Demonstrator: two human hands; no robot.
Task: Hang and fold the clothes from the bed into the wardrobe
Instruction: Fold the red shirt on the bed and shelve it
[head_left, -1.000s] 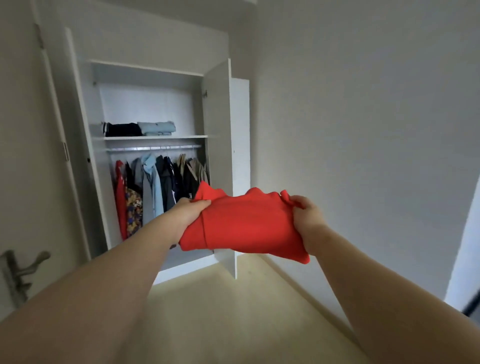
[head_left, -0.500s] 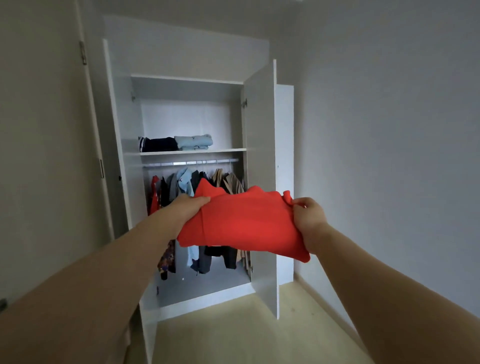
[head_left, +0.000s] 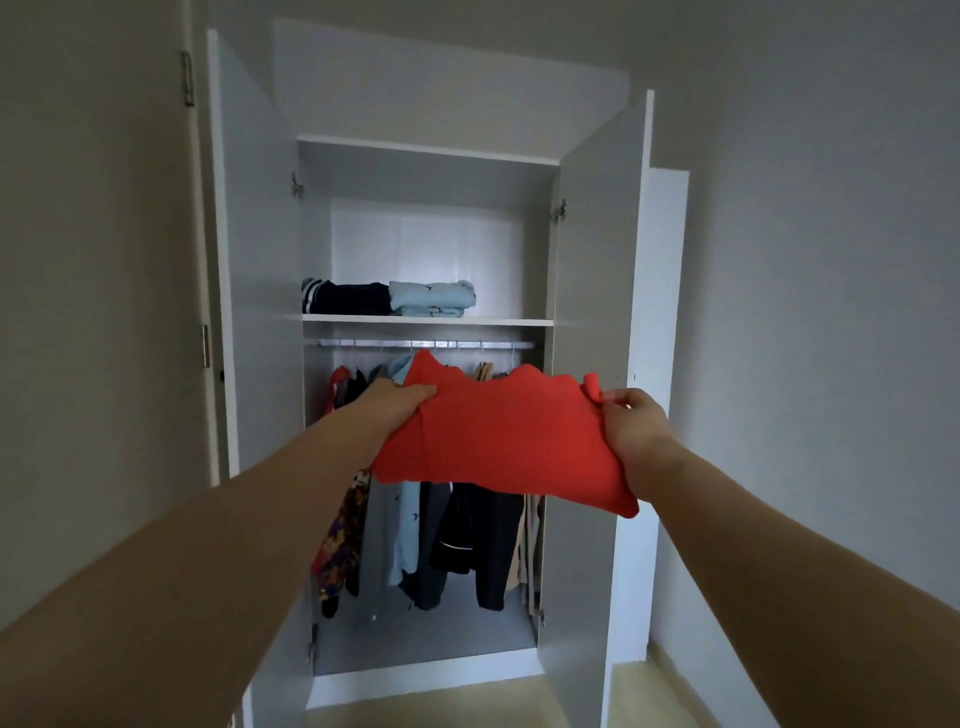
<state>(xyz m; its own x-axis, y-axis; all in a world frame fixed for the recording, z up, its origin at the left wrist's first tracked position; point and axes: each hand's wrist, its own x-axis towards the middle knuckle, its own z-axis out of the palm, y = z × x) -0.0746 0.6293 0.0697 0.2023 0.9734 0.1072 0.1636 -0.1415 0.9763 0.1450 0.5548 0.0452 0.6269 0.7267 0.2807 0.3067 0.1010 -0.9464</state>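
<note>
I'm holding the folded red garment (head_left: 501, 441) up — left hand (head_left: 392, 402) and right hand (head_left: 631, 439) each grip an end — wardrobe (head_left: 597, 364) open just beyond.

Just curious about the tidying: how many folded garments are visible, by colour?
Red folded garment: 1, gripped by left hand and right hand
Dark folded garment: 1, on the shelf
Light blue folded garment: 1, beside it
Total: 3
</note>
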